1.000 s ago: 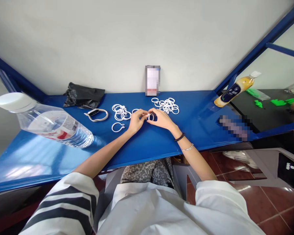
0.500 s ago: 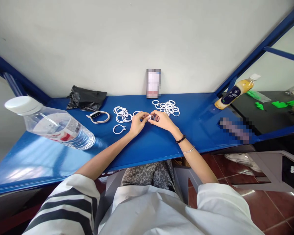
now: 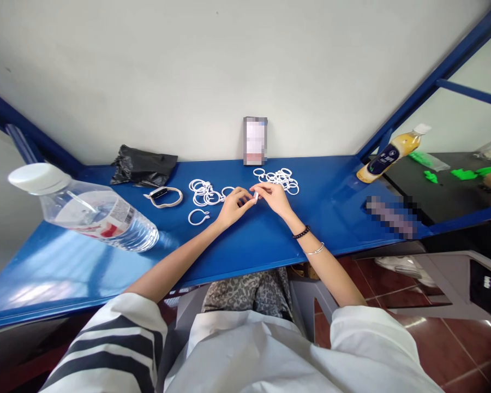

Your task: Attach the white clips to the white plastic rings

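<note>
My left hand [image 3: 234, 207] and my right hand [image 3: 273, 196] meet over the blue table [image 3: 270, 240], both pinching one small white ring [image 3: 255, 195] between their fingertips. A heap of white rings [image 3: 281, 179] lies just beyond my right hand. Another cluster of white rings [image 3: 204, 192] lies left of my left hand, with a single white ring [image 3: 198, 217] apart from it, nearer the table's front edge.
A large water bottle [image 3: 85, 210] lies on its side at the left. A watch with a pale strap [image 3: 163, 195] and a black bag [image 3: 143, 166] sit near the wall. A phone [image 3: 255, 140] leans upright against the wall. A yellow drink bottle [image 3: 388, 154] stands at the right.
My hands have shifted slightly right and toward the wall, closer to the right heap of rings. The small ring stays pinched between them.
</note>
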Demonstrator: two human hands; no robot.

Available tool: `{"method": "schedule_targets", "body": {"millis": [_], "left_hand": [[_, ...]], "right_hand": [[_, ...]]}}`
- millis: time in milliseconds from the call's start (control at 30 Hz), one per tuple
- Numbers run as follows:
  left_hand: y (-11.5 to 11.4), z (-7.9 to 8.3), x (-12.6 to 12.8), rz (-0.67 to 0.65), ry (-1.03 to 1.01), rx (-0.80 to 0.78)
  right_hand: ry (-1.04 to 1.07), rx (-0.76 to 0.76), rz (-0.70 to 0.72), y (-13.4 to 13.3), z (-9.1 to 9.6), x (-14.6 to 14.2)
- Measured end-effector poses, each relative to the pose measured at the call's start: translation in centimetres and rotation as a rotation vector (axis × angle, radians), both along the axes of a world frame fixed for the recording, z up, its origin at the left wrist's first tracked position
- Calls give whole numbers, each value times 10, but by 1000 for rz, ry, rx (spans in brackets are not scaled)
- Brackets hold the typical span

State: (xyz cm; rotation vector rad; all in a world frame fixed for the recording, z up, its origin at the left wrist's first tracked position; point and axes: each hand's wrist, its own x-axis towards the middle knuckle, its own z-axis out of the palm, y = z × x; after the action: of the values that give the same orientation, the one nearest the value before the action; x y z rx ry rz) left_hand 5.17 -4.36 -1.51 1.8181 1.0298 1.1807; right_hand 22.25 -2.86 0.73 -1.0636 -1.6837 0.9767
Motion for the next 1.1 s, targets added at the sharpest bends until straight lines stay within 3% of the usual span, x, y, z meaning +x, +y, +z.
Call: {"method": "schedule_targets", "body": {"millis": [133,267,567,767,1100], "left_hand": [[-1,1,0,-20,8,10],[-4,4,0,-17,-6,22],[-6,5,-1,168,-69,57],[-4,1,-1,147,-44,97],[-4,0,0,220,-12,215]], "right_hand": [[31,54,15,-1,1,0],[50,8,30,0,0,1],[175,-105,9,4,2,6],[158,-73,31,2,3,4],[178,-66,65,2,3,4]]}}
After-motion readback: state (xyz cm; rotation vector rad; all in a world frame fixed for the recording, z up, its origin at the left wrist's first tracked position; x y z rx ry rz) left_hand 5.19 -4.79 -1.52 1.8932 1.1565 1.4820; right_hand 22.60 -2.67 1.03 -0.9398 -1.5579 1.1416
